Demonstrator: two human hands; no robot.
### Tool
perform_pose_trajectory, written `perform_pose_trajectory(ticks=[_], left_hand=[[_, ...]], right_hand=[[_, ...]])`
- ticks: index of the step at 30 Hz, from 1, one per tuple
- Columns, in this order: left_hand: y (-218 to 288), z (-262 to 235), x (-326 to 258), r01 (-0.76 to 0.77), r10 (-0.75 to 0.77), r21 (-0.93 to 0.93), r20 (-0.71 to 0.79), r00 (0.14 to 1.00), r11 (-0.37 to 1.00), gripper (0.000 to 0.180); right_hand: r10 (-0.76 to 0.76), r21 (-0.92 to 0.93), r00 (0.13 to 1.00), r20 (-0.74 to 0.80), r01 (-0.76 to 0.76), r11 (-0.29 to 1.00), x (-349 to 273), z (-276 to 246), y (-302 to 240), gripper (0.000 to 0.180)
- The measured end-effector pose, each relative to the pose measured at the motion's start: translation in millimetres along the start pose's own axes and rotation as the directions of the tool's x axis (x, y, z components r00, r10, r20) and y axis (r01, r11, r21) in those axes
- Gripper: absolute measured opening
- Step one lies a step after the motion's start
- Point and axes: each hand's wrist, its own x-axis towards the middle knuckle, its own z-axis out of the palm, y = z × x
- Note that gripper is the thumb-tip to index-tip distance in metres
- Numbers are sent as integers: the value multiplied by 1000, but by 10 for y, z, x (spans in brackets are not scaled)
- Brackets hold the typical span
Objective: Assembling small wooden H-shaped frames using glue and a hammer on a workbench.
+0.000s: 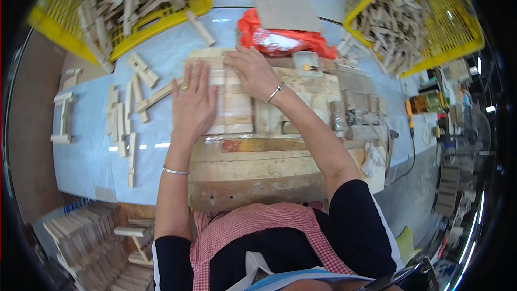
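Note:
Pale wooden strips [235, 112] lie side by side in a flat block in front of me, on a worn wooden work board [253, 161]. My left hand [194, 99] rests flat along the left side of the block with its fingers stretched forward. Across the block's far right part lies my right hand [253, 73], its fingers extended to the left over the strips. Neither hand is wrapped around a piece. The surface under my palms and fingers is hidden.
Yellow crates of wooden pieces stand at the far left [91, 48] and far right [420, 64]. Loose pieces [129, 113] lie to my left. A red plastic bag [280, 43] sits under a flat board [285, 8]. A metal clamp fixture [361, 118] is to my right.

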Motion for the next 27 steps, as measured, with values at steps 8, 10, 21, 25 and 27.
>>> perform_pose_trajectory(ticks=[8,10,21,25,27], left_hand=[[-15,9,4,-8,8,9,-14,1000,1000,51],[-30,25,6,-13,13,10,-15,1000,1000,51],[-19,10,-4,8,-8,19,7,1000,1000,51],[8,-9,8,4,-4,-5,14,1000,1000,51],[3,-23,13,10,-10,-14,20,1000,1000,51]], right_hand=[[413,-447,903,115,-325,834,-978,-1138,1254,25],[438,-522,897,55,-348,779,-1159,-1120,1234,28],[384,-213,873,301,-331,919,-609,-1560,904,23],[402,117,894,197,-429,896,-548,-1316,893,21],[366,62,918,156,-378,924,-532,-1274,934,23]])
